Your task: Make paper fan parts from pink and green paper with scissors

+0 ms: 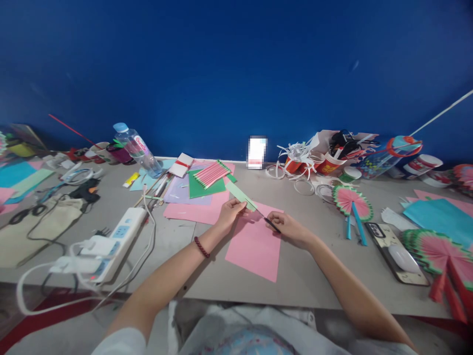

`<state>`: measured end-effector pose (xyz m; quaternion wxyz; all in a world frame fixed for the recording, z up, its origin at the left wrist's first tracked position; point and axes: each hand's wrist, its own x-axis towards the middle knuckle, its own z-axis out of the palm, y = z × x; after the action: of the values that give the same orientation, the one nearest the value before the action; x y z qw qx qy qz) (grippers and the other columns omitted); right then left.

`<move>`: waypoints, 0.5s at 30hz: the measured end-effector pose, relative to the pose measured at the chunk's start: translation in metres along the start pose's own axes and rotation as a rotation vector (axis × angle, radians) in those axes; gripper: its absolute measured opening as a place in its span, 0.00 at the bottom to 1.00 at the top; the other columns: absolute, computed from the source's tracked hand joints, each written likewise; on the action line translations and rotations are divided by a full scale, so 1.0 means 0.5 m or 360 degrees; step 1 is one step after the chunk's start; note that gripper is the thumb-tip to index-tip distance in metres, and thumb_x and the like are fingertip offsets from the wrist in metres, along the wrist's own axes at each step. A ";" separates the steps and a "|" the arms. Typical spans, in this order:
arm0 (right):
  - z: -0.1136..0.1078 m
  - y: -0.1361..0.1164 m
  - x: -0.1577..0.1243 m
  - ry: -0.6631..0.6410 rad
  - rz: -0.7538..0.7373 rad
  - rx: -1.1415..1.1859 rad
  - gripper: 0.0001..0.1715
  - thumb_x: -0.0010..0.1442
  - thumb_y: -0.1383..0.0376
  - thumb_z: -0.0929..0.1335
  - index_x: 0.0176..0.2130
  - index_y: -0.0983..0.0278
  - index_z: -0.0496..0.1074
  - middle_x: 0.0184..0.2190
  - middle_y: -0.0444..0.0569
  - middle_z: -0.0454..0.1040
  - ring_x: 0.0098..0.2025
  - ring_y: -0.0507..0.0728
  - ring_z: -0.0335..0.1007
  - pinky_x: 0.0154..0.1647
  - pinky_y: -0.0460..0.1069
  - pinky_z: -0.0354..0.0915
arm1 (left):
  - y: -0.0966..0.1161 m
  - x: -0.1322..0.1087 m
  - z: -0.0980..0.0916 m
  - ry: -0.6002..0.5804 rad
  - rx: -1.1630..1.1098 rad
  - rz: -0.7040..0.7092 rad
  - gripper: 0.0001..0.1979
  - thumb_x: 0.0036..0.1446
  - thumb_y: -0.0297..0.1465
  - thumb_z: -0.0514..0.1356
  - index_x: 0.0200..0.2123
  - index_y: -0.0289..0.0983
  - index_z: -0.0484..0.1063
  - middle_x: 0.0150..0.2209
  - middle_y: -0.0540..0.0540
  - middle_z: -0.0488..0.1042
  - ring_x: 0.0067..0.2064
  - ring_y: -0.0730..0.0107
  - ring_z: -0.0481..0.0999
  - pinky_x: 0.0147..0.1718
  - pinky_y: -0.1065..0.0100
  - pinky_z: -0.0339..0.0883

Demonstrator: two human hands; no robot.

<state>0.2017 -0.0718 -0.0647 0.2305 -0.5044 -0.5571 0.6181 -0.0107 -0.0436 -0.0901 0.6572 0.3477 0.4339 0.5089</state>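
Observation:
My left hand [233, 212] pinches a long strip of light green paper [236, 191] near its lower end. In my right hand [284, 228] is a pair of scissors [271, 224] with dark handles, its blades pointing up and left at the strip's lower end. Under both hands lies a pink paper sheet [254, 251] on the grey table. Just beyond my left hand, a pleated pink paper piece with green edges [212, 173] rests on a green sheet [199, 191]. How far apart the blades are is too small to tell.
To the left are a white power strip [123, 236] with cables and a leaning plastic bottle [142, 154]. A lit phone [256, 153] stands against the blue wall. On the right lie a watermelon-like paper fan [353, 202], a phone [388, 246] with a mouse [403, 258] on it, and paper cups [330, 162].

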 end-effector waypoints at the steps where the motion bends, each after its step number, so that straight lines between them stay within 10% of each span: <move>1: 0.000 0.001 0.000 0.0001 -0.0001 0.0001 0.23 0.50 0.47 0.71 0.30 0.62 0.66 0.23 0.38 0.56 0.26 0.48 0.52 0.27 0.44 0.54 | 0.000 0.000 0.000 -0.0003 -0.0004 0.0000 0.19 0.40 0.41 0.71 0.27 0.33 0.71 0.24 0.45 0.77 0.29 0.66 0.78 0.32 0.65 0.73; 15: 0.001 -0.003 -0.002 0.0009 -0.0029 -0.0007 0.24 0.48 0.45 0.72 0.29 0.62 0.66 0.22 0.38 0.55 0.25 0.48 0.52 0.27 0.45 0.55 | -0.002 0.002 -0.001 0.0011 0.0002 0.0000 0.18 0.40 0.41 0.71 0.26 0.34 0.71 0.24 0.46 0.77 0.29 0.66 0.79 0.31 0.66 0.72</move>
<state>0.2011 -0.0726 -0.0632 0.2365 -0.5016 -0.5623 0.6133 -0.0106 -0.0426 -0.0913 0.6556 0.3462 0.4365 0.5098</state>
